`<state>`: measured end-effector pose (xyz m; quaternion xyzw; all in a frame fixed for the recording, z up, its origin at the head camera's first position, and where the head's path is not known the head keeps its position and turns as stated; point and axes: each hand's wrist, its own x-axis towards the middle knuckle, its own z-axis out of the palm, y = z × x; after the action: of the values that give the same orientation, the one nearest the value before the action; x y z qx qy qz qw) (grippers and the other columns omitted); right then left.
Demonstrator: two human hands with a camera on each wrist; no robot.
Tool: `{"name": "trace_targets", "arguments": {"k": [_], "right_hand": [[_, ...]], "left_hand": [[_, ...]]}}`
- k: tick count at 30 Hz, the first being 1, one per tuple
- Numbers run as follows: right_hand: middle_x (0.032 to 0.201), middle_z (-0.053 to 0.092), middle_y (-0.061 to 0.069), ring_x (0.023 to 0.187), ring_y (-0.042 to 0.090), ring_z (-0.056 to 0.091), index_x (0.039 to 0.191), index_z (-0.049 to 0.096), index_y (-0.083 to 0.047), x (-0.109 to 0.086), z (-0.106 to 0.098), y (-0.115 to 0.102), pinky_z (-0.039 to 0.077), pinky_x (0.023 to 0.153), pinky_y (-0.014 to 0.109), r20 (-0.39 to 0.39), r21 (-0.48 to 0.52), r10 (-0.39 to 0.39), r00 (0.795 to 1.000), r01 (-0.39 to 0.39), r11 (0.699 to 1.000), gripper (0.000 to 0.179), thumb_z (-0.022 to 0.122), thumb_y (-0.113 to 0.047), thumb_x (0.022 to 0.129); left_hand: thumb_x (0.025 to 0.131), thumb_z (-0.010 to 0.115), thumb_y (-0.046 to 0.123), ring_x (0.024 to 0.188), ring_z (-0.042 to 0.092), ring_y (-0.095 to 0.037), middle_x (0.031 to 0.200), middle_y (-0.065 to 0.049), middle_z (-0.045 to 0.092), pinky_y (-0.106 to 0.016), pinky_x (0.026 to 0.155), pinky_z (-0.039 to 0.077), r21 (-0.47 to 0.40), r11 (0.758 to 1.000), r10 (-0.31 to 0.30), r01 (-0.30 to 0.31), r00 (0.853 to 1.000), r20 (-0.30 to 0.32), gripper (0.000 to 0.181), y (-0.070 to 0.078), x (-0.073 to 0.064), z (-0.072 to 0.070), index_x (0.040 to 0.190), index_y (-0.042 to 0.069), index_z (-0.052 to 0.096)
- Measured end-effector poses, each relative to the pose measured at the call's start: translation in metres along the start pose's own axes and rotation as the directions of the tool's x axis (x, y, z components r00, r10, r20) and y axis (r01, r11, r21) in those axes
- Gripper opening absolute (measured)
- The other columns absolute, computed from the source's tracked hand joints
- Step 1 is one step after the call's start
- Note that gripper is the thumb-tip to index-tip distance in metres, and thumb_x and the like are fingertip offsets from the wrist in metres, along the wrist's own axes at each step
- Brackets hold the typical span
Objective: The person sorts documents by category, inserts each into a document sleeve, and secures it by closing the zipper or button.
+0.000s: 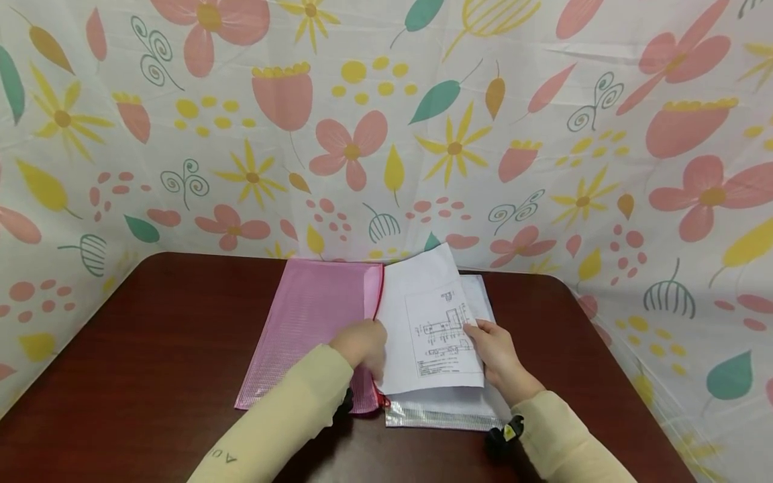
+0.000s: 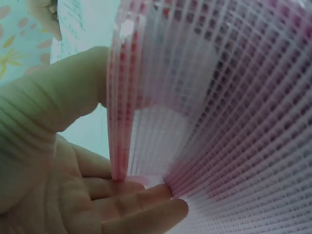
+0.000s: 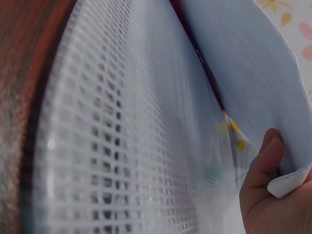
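A pink mesh zipper pouch [image 1: 314, 302] lies on the table, its red zipper edge facing right. My left hand [image 1: 364, 345] grips that edge; in the left wrist view the thumb is on one side of the zipper strip [image 2: 122, 97] and the fingers on the other. White paper [image 1: 417, 282] printed with a line drawing is pinched at its right edge by my right hand [image 1: 498, 352]. The paper's left edge meets the pouch's zipper side. Beneath the paper rests a clear white mesh pouch [image 1: 443, 417]. In the right wrist view the paper [image 3: 243, 63] curves up above this pouch.
The dark brown table [image 1: 151, 355] has rounded far corners. Behind it hangs a white cloth [image 1: 386, 87] printed with flowers and leaves, which also runs down both sides. A black strap piece [image 1: 504, 436] sits at the right wrist.
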<state>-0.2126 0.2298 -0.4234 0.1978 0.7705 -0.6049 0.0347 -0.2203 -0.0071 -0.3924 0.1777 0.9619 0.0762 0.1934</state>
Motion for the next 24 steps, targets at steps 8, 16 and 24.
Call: {"name": "trace_targets", "arguments": {"k": [8, 16, 24], "right_hand": [[0.116, 0.056, 0.012, 0.082, 0.008, 0.060, 0.136, 0.042, 0.001, -0.002, 0.000, 0.001, 0.052, 0.068, 0.023, 0.011, 0.034, 0.031, 0.999, -0.031, 0.999, 0.047, 0.049, -0.026, 0.098], [0.111, 0.058, 0.009, 0.079, 0.008, 0.062, 0.137, 0.041, 0.002, -0.007, 0.005, 0.006, 0.052, 0.069, 0.026, 0.042, 0.163, 0.056, 0.998, -0.062, 0.985, 0.047, 0.049, -0.023, 0.098], [0.106, 0.061, 0.013, 0.076, 0.011, 0.062, 0.135, 0.043, 0.004, -0.007, 0.004, 0.005, 0.052, 0.064, 0.028, 0.084, -0.026, 0.021, 0.996, -0.019, 0.999, 0.047, 0.048, -0.024, 0.097]], "left_hand": [[0.058, 0.087, 0.040, 0.119, 0.050, -0.028, 0.137, -0.024, 0.043, -0.031, 0.098, 0.045, 0.141, 0.990, -0.004, 0.002, 1.000, 0.018, 0.113, 0.009, 0.001, 0.005, 0.143, -0.008, 0.029], [0.063, 0.082, 0.008, 0.100, 0.060, -0.034, 0.136, -0.028, 0.047, -0.038, 0.077, 0.054, -0.230, 0.973, -0.029, 0.006, 0.995, -0.095, 0.111, 0.000, 0.005, 0.011, 0.150, 0.003, 0.014], [0.083, 0.057, 0.005, 0.062, 0.049, -0.021, 0.075, -0.010, 0.058, -0.030, 0.053, 0.041, -0.397, 0.917, -0.150, 0.028, 0.948, -0.280, 0.005, -0.014, 0.005, 0.009, 0.083, -0.001, 0.057]]}}
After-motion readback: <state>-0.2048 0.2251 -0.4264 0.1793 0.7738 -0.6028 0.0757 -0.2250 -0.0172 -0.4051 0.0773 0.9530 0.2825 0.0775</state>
